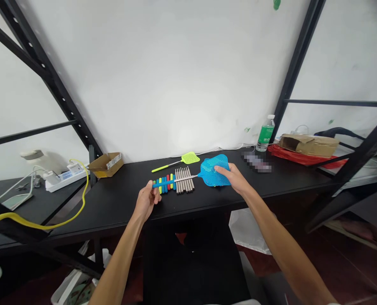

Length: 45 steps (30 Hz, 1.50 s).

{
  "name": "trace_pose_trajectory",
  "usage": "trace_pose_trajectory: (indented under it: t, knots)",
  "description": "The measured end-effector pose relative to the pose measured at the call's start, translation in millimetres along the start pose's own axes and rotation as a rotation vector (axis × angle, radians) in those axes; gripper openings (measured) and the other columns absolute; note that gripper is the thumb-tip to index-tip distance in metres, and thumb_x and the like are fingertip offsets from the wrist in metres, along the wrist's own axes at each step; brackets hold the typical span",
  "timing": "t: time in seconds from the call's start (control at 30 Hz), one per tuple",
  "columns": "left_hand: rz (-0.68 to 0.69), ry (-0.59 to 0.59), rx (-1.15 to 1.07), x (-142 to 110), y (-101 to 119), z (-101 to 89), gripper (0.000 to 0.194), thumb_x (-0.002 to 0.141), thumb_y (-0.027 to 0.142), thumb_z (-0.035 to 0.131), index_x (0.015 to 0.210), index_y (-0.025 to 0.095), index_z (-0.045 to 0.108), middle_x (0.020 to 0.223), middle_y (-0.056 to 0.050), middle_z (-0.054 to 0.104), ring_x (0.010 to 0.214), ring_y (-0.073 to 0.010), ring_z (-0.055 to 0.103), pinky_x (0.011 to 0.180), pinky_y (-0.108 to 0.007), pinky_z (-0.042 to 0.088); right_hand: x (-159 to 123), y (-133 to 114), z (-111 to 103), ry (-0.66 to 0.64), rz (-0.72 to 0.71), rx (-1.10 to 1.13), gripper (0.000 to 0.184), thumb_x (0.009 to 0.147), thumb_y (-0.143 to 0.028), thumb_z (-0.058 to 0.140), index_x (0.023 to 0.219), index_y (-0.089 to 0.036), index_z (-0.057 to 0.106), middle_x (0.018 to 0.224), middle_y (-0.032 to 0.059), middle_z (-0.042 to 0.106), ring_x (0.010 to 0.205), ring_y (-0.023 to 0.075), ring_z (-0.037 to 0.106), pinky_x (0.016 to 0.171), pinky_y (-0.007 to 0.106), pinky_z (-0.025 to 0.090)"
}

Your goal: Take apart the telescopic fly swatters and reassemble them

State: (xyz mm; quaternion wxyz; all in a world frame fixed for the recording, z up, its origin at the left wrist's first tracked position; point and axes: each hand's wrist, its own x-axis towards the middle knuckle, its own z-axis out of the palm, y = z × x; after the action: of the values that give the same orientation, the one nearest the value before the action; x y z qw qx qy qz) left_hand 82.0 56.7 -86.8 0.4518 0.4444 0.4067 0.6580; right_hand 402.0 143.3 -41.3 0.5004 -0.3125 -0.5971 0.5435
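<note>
A blue fly swatter point(214, 170) is held level above the table between both hands. My left hand point(146, 199) pinches the end of its blue handle, and my right hand point(233, 177) grips the perforated blue head, thumb on top. Beneath the swatter lie several metal rods point(184, 184) side by side. To their left is a row of several coloured handles point(167, 184) in blue, red, yellow and green, partly covered by the held swatter. Farther back, a yellow-green fly swatter point(190, 158) rests flat. Something yellowish under the blue head is mostly hidden.
On the black table point(118, 203) stand an opened cardboard box point(107, 165) at left and a green-labelled bottle point(266, 133) at right. A yellow cable point(84, 195) hangs at left near a power strip point(64, 178). Black metal posts point(298, 59) rise at both sides.
</note>
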Motion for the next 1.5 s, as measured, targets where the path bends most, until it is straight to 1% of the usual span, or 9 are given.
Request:
trace_pose_trajectory:
  t: [0.13,0.3,0.43,0.83,0.93,1.03,1.17,1.33,1.5]
  knots:
    - [-0.008,0.012,0.022,1,-1,0.7,0.049,0.096,0.050,0.051,0.057,0.020,0.045,0.039,0.004,0.037,0.041,-0.0102,0.032,0.054,-0.026,0.038,-1,-3,-2,-0.007,-0.007,-0.042,0.039,0.071,-0.053,0.078,0.070,-0.017,0.063,0.069,0.0018,0.066,0.060,0.0161,0.063,0.061,0.029,0.054]
    - [-0.041,-0.016,0.130,1,-2,0.8,0.047,0.096,0.051,0.050,0.062,0.019,0.050,0.044,0.001,0.048,0.046,-0.0125,0.043,0.055,-0.026,0.039,1,-4,-9,-0.037,0.017,-0.038,0.040,0.072,-0.055,0.077,0.079,-0.016,0.067,0.073,0.0039,0.070,0.060,0.0186,0.065,0.060,0.031,0.055]
    - [-0.040,-0.027,0.167,0,-1,0.8,0.045,0.095,0.053,0.051,0.066,0.018,0.052,0.050,0.000,0.052,0.048,-0.0116,0.043,0.051,-0.024,0.035,3,-1,-11,-0.003,0.015,-0.020,0.040,0.070,-0.053,0.079,0.074,-0.017,0.064,0.070,0.0030,0.069,0.060,0.0185,0.065,0.060,0.030,0.054]
    - [-0.007,-0.021,0.203,-2,1,3.9,0.044,0.091,0.056,0.055,0.069,0.017,0.054,0.052,-0.001,0.053,0.049,-0.0115,0.047,0.046,-0.022,0.035,2,-5,-7,0.020,0.049,-0.085,0.044,0.075,-0.058,0.073,0.074,-0.017,0.059,0.058,0.0020,0.062,0.044,0.0139,0.056,0.037,0.022,0.039]
    - [0.013,0.032,0.199,-1,0,2.0,0.042,0.091,0.052,0.055,0.068,0.018,0.055,0.050,0.001,0.051,0.046,-0.0105,0.045,0.045,-0.022,0.035,4,0,-10,-0.042,0.087,-0.195,0.049,0.083,-0.065,0.062,0.077,-0.016,0.058,0.056,0.0033,0.063,0.041,0.0130,0.056,0.032,0.020,0.033]
    - [0.064,0.135,0.215,3,0,-2.2,0.039,0.091,0.050,0.056,0.069,0.017,0.056,0.053,0.000,0.053,0.047,-0.0102,0.045,0.046,-0.022,0.035,7,8,-15,-0.126,0.170,-0.332,0.053,0.087,-0.068,0.055,0.094,-0.015,0.061,0.069,0.0071,0.071,0.047,0.0140,0.062,0.034,0.018,0.036]
    - [0.125,0.240,0.196,7,8,-12.9,0.035,0.090,0.048,0.058,0.074,0.017,0.056,0.059,0.000,0.057,0.045,-0.0088,0.043,0.044,-0.022,0.034,10,12,-20,-0.177,0.227,-0.438,0.053,0.089,-0.063,0.057,0.116,-0.018,0.058,0.080,0.0066,0.074,0.048,0.0125,0.063,0.038,0.018,0.040]
    - [0.241,0.345,0.421,15,23,-31.9,0.032,0.090,0.046,0.055,0.081,0.016,0.061,0.067,-0.001,0.063,0.045,-0.0082,0.041,0.044,-0.022,0.036,10,16,-17,-0.263,0.209,-0.502,0.043,0.090,-0.056,0.059,0.108,-0.017,0.062,0.078,0.0052,0.074,0.047,0.0109,0.062,0.039,0.017,0.041]
    - [0.227,0.410,0.664,52,18,-49.6,0.038,0.090,0.049,0.048,0.084,0.014,0.063,0.074,-0.005,0.068,0.046,-0.0098,0.045,0.045,-0.023,0.038,10,26,-6,-0.408,0.238,-0.516,0.043,0.089,-0.054,0.060,0.111,-0.017,0.060,0.080,0.0051,0.074,0.048,0.0124,0.064,0.039,0.018,0.043]
